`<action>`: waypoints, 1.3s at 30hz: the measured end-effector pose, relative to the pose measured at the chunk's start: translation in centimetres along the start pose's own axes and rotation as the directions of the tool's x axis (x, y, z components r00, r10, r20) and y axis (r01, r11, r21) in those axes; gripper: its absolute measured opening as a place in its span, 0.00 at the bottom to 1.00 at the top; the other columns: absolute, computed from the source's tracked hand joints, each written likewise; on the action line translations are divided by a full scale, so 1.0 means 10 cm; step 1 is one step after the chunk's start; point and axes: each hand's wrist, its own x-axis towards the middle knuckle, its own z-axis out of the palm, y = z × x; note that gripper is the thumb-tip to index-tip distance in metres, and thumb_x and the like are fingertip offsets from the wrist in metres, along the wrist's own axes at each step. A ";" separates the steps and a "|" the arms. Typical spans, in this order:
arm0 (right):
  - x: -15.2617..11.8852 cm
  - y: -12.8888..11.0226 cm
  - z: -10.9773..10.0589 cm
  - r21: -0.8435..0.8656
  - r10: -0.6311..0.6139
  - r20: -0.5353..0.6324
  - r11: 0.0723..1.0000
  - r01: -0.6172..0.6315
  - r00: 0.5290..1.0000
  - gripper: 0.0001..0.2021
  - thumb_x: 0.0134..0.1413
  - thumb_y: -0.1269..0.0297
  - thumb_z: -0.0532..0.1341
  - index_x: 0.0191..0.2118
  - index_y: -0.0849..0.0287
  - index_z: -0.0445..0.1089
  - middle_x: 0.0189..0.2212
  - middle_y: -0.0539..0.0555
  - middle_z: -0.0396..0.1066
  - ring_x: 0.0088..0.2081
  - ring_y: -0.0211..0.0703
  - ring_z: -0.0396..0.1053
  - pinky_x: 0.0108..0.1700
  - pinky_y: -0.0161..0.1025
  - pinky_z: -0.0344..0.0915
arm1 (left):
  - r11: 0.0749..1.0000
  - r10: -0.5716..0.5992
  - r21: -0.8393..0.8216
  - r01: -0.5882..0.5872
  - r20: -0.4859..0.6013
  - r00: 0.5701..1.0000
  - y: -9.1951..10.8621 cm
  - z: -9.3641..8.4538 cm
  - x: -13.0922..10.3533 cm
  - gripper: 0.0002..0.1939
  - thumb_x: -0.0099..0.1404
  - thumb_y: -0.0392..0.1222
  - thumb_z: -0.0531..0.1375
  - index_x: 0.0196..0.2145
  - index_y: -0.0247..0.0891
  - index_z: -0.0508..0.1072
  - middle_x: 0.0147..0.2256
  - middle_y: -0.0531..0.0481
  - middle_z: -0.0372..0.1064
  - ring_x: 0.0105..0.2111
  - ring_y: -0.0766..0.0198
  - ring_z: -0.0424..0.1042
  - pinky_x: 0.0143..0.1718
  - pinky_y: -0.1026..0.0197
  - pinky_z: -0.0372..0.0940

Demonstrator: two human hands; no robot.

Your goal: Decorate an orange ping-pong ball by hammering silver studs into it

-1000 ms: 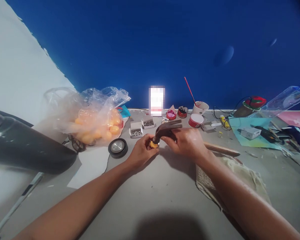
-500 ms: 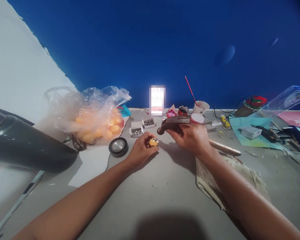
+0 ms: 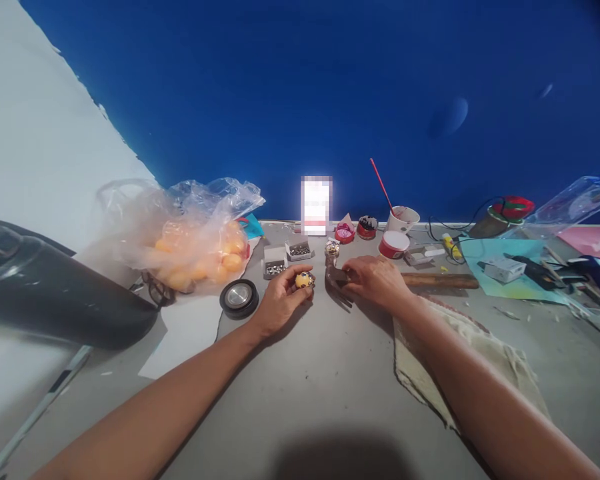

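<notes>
1. The yellow ball (image 3: 304, 280) sat left of the hammer (image 3: 336, 275), clamped between the left hand's (image 3: 279, 297) thumb and fingers.
2. Silvery pieces already dotted it, yet yellow showed between them; its covering seemed partial.
3. Just beyond the hammer's head, a silvery round piece (image 3: 332, 249) looked more fully covered.
4. Left of the hammer, two small boxes (image 3: 275, 269) held more metal bits; farther left, a clear bag (image 3: 200, 257) held yellow round things, apparently unstudded.
5. The right hand's (image 3: 377, 283) fingers were bent over the hammer near its head; whether they gripped it, I could not tell.
6. The left hand hid part of the ball; the screen beyond the hammer was pixelated.
</notes>
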 end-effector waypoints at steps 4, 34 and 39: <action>0.01 0.00 0.01 0.046 -0.036 0.014 0.998 0.035 0.999 0.10 0.57 0.63 0.69 0.45 0.55 0.78 0.44 0.57 0.79 0.49 0.51 0.73 0.46 0.40 0.62 | 0.997 -0.004 0.071 -0.002 0.080 0.997 -0.03 0.00 -0.03 0.21 0.58 0.44 0.70 0.48 0.37 0.74 0.35 0.51 0.72 0.32 0.64 0.70 0.36 0.59 0.70; 1.08 -1.19 -0.22 -0.047 -0.264 0.143 0.961 0.273 0.954 0.14 0.65 0.62 0.59 0.51 0.54 0.79 0.49 0.61 0.81 0.51 0.54 0.78 0.48 0.42 0.70 | 0.916 0.034 0.380 -0.124 0.236 0.971 -0.09 0.07 -0.05 0.15 0.57 0.42 0.67 0.42 0.35 0.77 0.31 0.53 0.71 0.29 0.66 0.66 0.31 0.63 0.60; 1.17 -1.42 -0.11 -0.101 -0.290 0.232 0.942 0.320 0.928 0.15 0.61 0.72 0.62 0.51 0.66 0.79 0.45 0.72 0.81 0.49 0.61 0.79 0.48 0.48 0.72 | 0.908 0.040 0.392 -0.148 0.271 0.962 -0.16 0.06 -0.03 0.13 0.58 0.44 0.67 0.40 0.34 0.78 0.29 0.52 0.71 0.29 0.64 0.66 0.29 0.63 0.60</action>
